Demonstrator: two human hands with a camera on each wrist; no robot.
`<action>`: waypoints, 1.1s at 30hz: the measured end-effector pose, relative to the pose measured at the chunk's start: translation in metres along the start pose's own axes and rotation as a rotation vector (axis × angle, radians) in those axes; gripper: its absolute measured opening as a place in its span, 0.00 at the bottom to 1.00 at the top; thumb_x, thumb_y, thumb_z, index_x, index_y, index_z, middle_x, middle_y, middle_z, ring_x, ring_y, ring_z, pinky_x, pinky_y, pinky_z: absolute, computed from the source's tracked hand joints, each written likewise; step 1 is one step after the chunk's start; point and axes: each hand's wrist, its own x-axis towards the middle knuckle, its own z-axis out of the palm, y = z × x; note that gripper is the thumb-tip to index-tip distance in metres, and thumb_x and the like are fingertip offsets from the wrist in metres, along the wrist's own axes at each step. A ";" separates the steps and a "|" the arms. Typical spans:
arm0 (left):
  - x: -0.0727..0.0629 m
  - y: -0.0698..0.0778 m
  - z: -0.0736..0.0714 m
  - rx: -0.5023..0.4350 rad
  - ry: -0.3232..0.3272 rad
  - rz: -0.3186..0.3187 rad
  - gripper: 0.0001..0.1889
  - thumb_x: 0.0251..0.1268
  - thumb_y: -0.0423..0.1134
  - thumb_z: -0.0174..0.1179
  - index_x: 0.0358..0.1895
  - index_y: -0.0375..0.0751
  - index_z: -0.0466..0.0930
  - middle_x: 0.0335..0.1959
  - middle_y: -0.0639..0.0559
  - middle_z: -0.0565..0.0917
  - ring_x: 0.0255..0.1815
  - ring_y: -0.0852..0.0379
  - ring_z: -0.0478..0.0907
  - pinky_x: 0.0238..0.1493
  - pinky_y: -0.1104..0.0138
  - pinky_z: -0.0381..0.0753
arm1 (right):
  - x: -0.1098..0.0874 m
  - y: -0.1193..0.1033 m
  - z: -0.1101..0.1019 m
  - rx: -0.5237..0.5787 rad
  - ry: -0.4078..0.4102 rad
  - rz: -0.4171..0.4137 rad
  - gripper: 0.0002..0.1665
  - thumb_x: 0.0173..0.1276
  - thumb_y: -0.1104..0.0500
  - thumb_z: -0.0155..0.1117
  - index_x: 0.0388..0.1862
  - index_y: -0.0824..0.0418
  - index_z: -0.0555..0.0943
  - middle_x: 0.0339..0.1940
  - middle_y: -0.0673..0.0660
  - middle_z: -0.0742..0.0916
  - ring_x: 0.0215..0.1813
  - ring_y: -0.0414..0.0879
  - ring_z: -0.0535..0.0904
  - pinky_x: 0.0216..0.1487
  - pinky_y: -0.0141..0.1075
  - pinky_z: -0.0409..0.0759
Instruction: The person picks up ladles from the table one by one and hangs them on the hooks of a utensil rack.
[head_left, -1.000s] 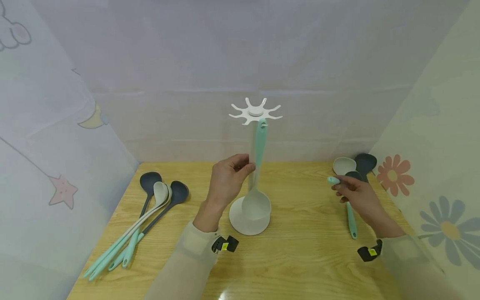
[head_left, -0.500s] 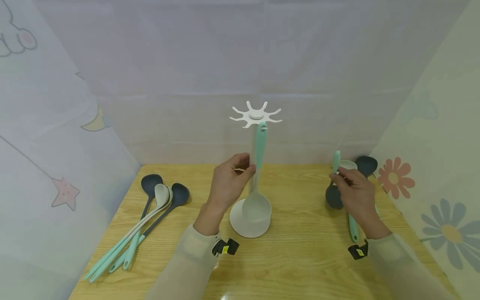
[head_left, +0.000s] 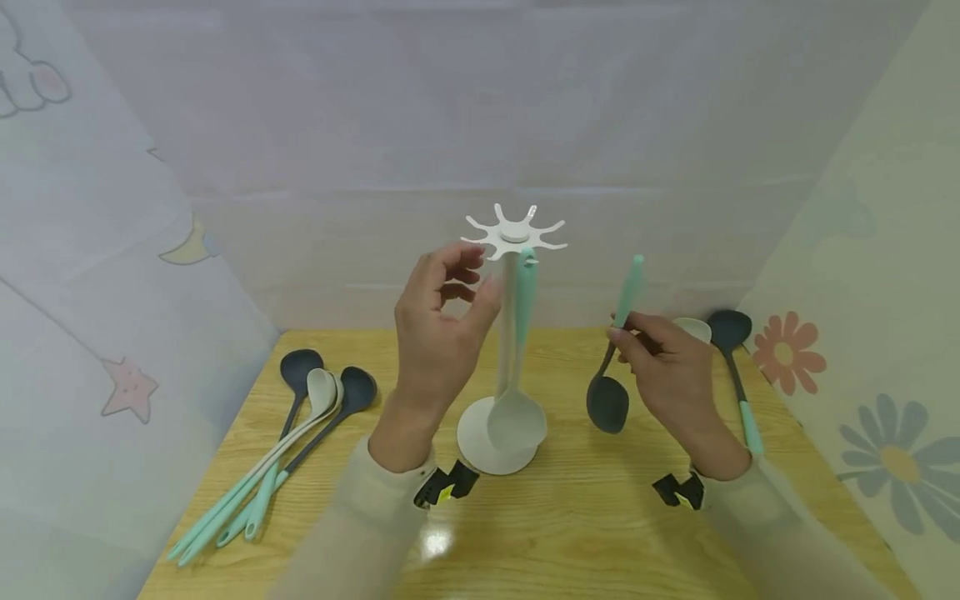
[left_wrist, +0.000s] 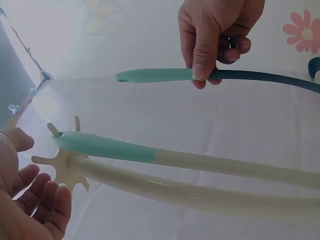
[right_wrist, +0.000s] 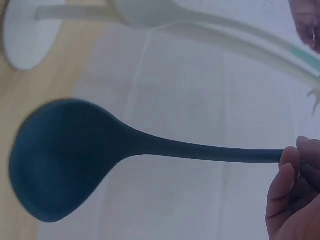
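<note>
A white utensil rack (head_left: 514,236) with a star of hooks on top stands mid-table on its round base. A cream ladle (head_left: 517,421) with a mint handle hangs from a front hook, its bowl low over the base. My left hand (head_left: 442,325) is beside the hooks with fingers spread and loosely bent, holding nothing; the left wrist view shows the fingertips close to the hook arms (left_wrist: 67,165). To the right, my right hand (head_left: 667,367) pinches a dark ladle (head_left: 607,406) where its mint handle meets the dark shaft. This ladle is held upright, bowl down (right_wrist: 65,157).
On the left of the wooden table (head_left: 570,517) several dark and cream utensils (head_left: 262,467) with mint handles lie crossed in a pile. Another dark ladle (head_left: 730,330) and a cream one (head_left: 693,328), partly behind my right hand, lie at the back right corner.
My right hand has lifted the dark ladle from the right-hand group and brought it left towards the rack. My left hand has let go of the rack's pole and risen to the hooks.
</note>
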 end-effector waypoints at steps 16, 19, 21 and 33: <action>0.014 0.006 0.001 0.099 0.070 0.113 0.07 0.68 0.36 0.73 0.41 0.33 0.92 0.37 0.44 0.91 0.36 0.54 0.86 0.43 0.70 0.86 | 0.012 -0.050 0.018 0.022 -0.058 -0.160 0.11 0.64 0.72 0.76 0.44 0.63 0.92 0.31 0.54 0.89 0.27 0.34 0.77 0.30 0.21 0.74; 0.014 0.006 0.001 0.102 0.070 0.117 0.07 0.68 0.36 0.73 0.41 0.34 0.92 0.37 0.45 0.91 0.36 0.55 0.87 0.43 0.70 0.86 | 0.013 -0.051 0.018 0.011 -0.083 -0.153 0.11 0.65 0.70 0.76 0.46 0.62 0.92 0.32 0.53 0.90 0.26 0.35 0.77 0.29 0.21 0.73; 0.015 0.007 0.001 0.101 0.067 0.121 0.07 0.68 0.36 0.73 0.41 0.34 0.92 0.37 0.45 0.91 0.36 0.55 0.87 0.42 0.70 0.86 | 0.014 -0.052 0.019 0.003 -0.094 -0.142 0.11 0.66 0.69 0.76 0.47 0.62 0.92 0.32 0.53 0.90 0.26 0.36 0.76 0.27 0.22 0.73; 0.016 0.007 0.000 0.114 0.051 0.127 0.06 0.68 0.35 0.73 0.40 0.34 0.92 0.36 0.45 0.91 0.35 0.56 0.87 0.41 0.70 0.86 | 0.021 -0.046 0.030 0.013 -0.109 -0.166 0.11 0.64 0.70 0.77 0.46 0.64 0.92 0.29 0.54 0.89 0.23 0.35 0.74 0.25 0.23 0.70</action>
